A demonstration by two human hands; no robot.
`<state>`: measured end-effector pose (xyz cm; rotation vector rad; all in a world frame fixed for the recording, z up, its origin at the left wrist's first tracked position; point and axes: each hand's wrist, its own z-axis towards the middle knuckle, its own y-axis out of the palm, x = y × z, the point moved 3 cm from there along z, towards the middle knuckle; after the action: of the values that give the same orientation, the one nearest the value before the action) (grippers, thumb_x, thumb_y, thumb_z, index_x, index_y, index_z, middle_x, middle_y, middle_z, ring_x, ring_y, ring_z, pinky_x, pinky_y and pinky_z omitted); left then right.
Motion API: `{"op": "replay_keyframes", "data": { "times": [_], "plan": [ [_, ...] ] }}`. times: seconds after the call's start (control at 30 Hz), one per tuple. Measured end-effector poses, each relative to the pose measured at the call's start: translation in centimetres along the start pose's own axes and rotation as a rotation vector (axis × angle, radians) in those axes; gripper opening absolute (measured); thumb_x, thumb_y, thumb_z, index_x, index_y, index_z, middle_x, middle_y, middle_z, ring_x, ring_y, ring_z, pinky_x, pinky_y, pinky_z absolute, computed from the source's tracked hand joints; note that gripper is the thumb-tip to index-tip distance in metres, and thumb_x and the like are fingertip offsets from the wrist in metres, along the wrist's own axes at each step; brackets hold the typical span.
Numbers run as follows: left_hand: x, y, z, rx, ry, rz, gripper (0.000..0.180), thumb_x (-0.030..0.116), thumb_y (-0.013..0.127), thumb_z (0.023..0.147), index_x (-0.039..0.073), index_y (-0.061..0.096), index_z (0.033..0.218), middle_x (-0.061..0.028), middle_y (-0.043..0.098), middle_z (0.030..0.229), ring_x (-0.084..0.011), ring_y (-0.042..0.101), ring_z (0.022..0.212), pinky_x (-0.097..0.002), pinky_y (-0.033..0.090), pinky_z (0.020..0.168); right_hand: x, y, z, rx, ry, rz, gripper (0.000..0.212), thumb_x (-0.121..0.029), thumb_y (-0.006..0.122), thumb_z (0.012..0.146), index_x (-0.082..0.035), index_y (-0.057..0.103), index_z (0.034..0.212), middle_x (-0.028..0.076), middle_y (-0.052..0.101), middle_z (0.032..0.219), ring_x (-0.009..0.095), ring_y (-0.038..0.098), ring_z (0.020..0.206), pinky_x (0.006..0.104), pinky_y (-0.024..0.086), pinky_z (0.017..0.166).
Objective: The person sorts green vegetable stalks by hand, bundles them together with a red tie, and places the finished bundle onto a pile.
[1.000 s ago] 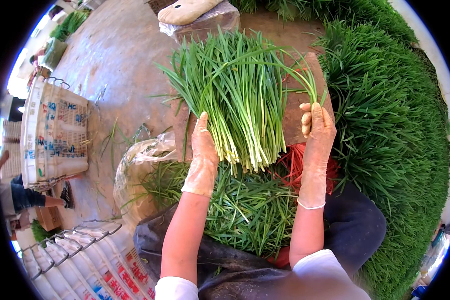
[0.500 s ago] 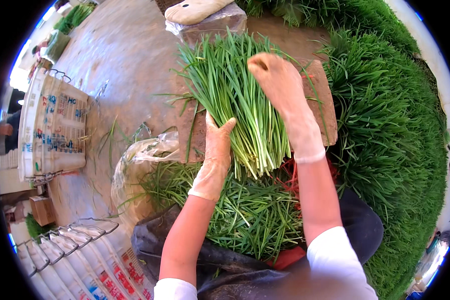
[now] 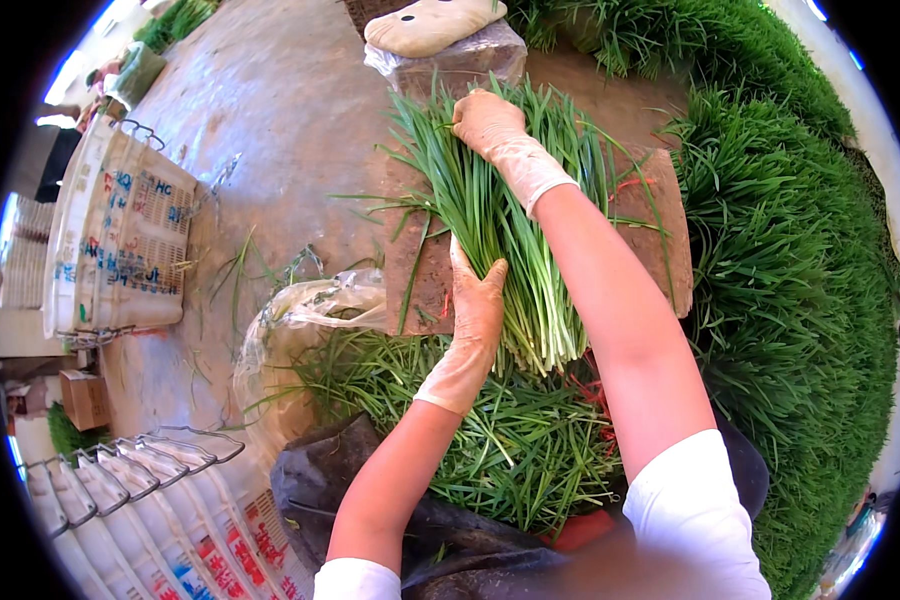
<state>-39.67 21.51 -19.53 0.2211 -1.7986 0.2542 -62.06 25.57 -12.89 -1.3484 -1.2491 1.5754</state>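
Note:
A thick bunch of garlic chives (image 3: 545, 285) lies on a brown board (image 3: 670, 240), pale stem ends toward me and green leaves pointing away. My left hand (image 3: 478, 310), in a thin pale glove, is closed round the left side of the bunch near the stems, thumb on top and the other fingers partly hidden. Also gloved, my right hand (image 3: 492, 125) is over the far leaves, its fingers curled and pinched on leaves at the upper left of the bunch. Loose chive leaves (image 3: 530, 450) are heaped below the board, over my lap.
A large mass of chives (image 3: 790, 250) fills the right side. At left stand a white plastic crate (image 3: 110, 240) and a row of white crates (image 3: 170, 510) with wire handles. A clear plastic bag (image 3: 305, 305) lies beside the board; a cushion (image 3: 435, 28) rests on a wrapped block beyond it.
My right hand has moved left and away from me, from above the bunch's right side down onto its far leaves. My left hand keeps its hold; the whole view has shifted slightly.

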Motion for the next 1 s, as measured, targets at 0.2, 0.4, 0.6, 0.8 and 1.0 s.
{"op": "replay_keyframes", "data": {
  "times": [0.2,0.4,0.6,0.8,1.0],
  "plan": [
    [0.6,-0.2,-0.3,-0.017,-0.031,-0.009,0.077,-0.009,0.057,0.085,0.003,0.017,0.150,-0.0165,0.036,0.146,-0.0261,0.041,0.129,-0.0333,0.032,0.109,1.8,-5.7,0.0,-0.121,-0.185,0.945,0.022,-0.026,0.063,0.088,-0.008,0.070,0.096,-0.001,0.069,0.085,0.005,0.054,0.063,0.0216,0.044,0.060],
    [0.6,0.0,0.0,-0.004,-0.109,-0.067,0.075,-0.010,0.053,0.085,0.005,0.019,0.150,-0.0155,0.040,0.143,-0.0250,0.044,0.125,-0.0321,0.036,0.105,-0.4,-12.2,-4.2,-0.002,-0.341,0.749,0.018,-0.023,0.064,0.088,-0.007,0.070,0.094,-0.004,0.066,0.077,0.005,0.054,0.062,0.0212,0.043,0.059],
    [1.5,-0.1,-0.2,0.016,-0.144,-0.055,0.072,-0.006,0.053,0.086,0.006,0.021,0.150,-0.0144,0.048,0.135,-0.0239,0.052,0.114,-0.0320,0.041,0.098,-8.3,-16.3,-8.4,0.322,-0.613,0.104,0.015,-0.025,0.064,0.078,-0.014,0.071,0.084,0.004,0.065,0.070,0.015,0.061,0.065,0.0310,0.049,0.065],
    [0.2,-0.5,0.4,0.016,-0.136,-0.119,0.065,-0.001,0.056,0.088,0.004,0.028,0.146,-0.0145,0.052,0.130,-0.0230,0.054,0.109,-0.0317,0.042,0.095,-18.0,-16.4,-12.1,0.095,-0.864,-0.151,0.020,-0.023,0.061,0.080,-0.014,0.073,0.094,0.010,0.071,0.092,0.030,0.067,0.088,0.0386,0.052,0.077],
    [-0.1,-1.0,0.3,0.043,-0.072,-0.156,0.062,-0.001,0.055,0.089,0.003,0.030,0.145,-0.0131,0.051,0.131,-0.0221,0.052,0.114,-0.0310,0.038,0.101,-17.5,-14.4,-13.9,0.161,-1.424,0.108,0.013,-0.014,0.065,0.072,-0.010,0.070,0.084,0.009,0.068,0.082,0.025,0.064,0.077,0.0366,0.052,0.072]
  ]
}}
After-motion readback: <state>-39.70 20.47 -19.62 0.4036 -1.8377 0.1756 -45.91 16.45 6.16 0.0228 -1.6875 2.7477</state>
